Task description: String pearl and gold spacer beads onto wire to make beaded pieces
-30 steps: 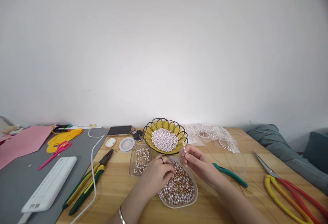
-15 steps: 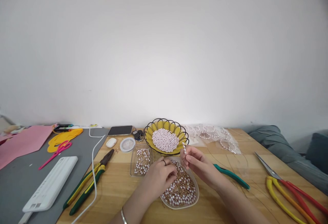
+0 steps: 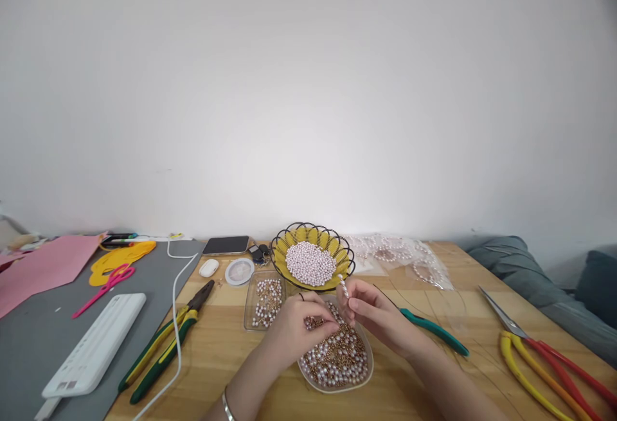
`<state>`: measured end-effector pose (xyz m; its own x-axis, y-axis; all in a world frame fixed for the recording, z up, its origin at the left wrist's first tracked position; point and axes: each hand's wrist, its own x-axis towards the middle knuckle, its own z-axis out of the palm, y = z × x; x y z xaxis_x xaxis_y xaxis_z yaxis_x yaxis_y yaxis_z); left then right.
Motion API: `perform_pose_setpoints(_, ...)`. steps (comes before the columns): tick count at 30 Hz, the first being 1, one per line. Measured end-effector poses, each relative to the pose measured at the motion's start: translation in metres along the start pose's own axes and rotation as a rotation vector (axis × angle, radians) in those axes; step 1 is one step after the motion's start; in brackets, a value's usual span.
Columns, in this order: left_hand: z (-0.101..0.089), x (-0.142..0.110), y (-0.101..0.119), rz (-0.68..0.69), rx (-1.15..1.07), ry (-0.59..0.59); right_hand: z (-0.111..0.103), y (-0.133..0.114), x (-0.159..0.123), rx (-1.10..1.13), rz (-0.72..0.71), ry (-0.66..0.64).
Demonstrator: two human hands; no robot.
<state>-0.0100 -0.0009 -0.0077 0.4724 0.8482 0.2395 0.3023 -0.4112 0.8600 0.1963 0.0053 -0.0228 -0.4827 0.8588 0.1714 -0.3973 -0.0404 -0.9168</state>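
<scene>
My right hand [image 3: 369, 310] is closed, pinching a short string of white pearl beads [image 3: 342, 287] that stands up from its fingers. Beside it, my left hand [image 3: 303, 328] hangs over a pale shallow bowl [image 3: 337, 390] filled with mixed gold and pearly beads [image 3: 335, 363]. Its thumb and forefinger are pressed together near the right hand; whatever they pinch is too small to make out. Behind the hands sits a yellow basket [image 3: 279, 265] with a black wire rim, holding many small white beads [image 3: 311, 263]. A clear box [image 3: 247, 318] of loose beads stands left of the bowl.
Green-handled pliers [image 3: 436, 331] lie partly behind my right forearm, large scissors [image 3: 525, 337] further right. On the left are yellow-green pliers [image 3: 168, 340], a white cable [image 3: 176, 305], a white power bank [image 3: 96, 347] and pink scissors [image 3: 103, 289]. Bagged bead strings [image 3: 405, 257] lie behind.
My left hand's fingertips have shifted right and slightly up, closer to the right hand. The right hand and its bead string have moved slightly left and down.
</scene>
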Motion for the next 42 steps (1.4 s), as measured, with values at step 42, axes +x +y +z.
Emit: perform_pose_setpoints(42, -0.01, -0.002, 0.002, -0.02, -0.714, 0.189, 0.0, 0.002, -0.004, -0.026, 0.234, -0.262)
